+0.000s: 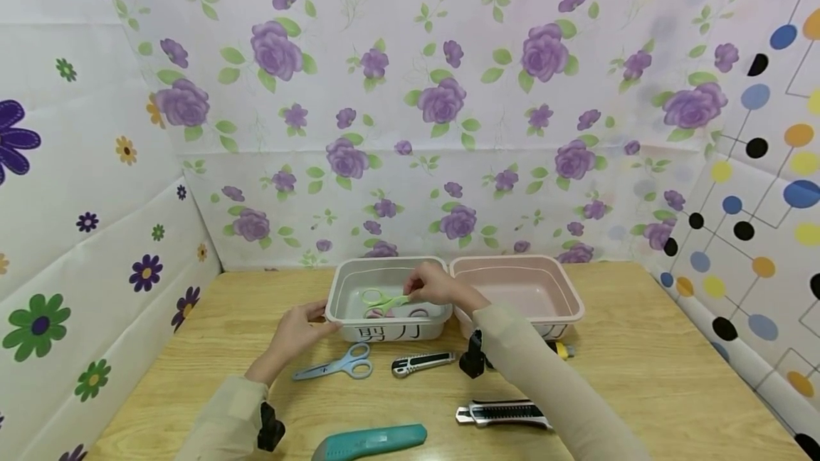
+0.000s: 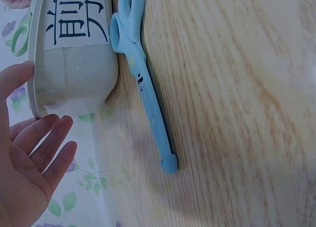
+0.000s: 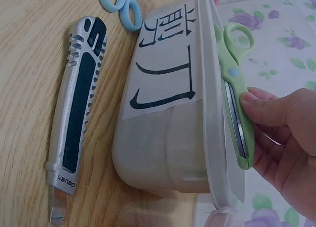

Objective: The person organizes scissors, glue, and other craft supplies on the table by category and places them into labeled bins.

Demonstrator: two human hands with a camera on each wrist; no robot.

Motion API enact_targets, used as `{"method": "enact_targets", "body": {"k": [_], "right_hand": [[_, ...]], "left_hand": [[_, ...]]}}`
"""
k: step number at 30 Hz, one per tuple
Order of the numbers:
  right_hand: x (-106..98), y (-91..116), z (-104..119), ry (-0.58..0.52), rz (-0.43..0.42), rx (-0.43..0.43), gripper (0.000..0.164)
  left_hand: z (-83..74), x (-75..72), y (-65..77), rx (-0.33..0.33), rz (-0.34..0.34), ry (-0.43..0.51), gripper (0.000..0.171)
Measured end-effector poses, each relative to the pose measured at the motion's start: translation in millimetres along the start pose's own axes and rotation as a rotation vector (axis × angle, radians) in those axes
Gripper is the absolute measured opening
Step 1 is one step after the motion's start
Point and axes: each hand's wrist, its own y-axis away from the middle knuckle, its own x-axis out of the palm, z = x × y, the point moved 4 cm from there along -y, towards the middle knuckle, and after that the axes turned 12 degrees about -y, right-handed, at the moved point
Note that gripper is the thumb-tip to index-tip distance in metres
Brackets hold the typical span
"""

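Observation:
A pale grey plastic box (image 1: 384, 321) with a character label on its front stands at the back of the table. My left hand (image 1: 291, 336) rests at its left end, thumb against the rim and fingers loosely extended by the corner. Between thumb and fingers, my right hand (image 1: 432, 283) pinches green scissors (image 3: 234, 76) by the blade end, handles pointing left. They are over the box's opening, beside its rim in the right wrist view. Pink-handled scissors (image 1: 418, 312) lie inside the box, partly covered by the green pair. Light blue scissors (image 2: 148, 98) lie just before the box, near my left hand.
A pink box (image 1: 570, 311) adjoins the grey one on the right. In front lie a silver-black utility knife (image 3: 76, 103), another utility knife (image 1: 502, 413) and a teal cutter (image 1: 378, 440). A yellow-ended tool (image 1: 564, 351) is partly hidden by my right forearm. Patterned cloth surrounds the table.

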Motion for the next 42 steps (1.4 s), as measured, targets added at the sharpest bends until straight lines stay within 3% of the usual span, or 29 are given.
{"method": "enact_targets", "body": {"k": [10, 22, 30, 42], "right_hand": [[0, 2, 0, -0.007, 0.007, 0.002, 0.008], [-5, 4, 0, -0.122, -0.014, 0.052, 0.012], [-8, 8, 10, -0.130, 0.011, 0.053, 0.013], [4, 19, 40, -0.163, 0.115, -0.019, 0.023]], "left_hand": [[-1.9, -0.5, 0.3, 0.018, -0.010, 0.004, 0.059], [-2.4, -1.0, -1.1, 0.011, -0.007, 0.006, 0.059], [-2.8, 0.4, -1.6, 0.014, 0.000, 0.001, 0.058], [-3.1, 0.2, 0.0, 0.016, 0.004, -0.012, 0.057]]}}
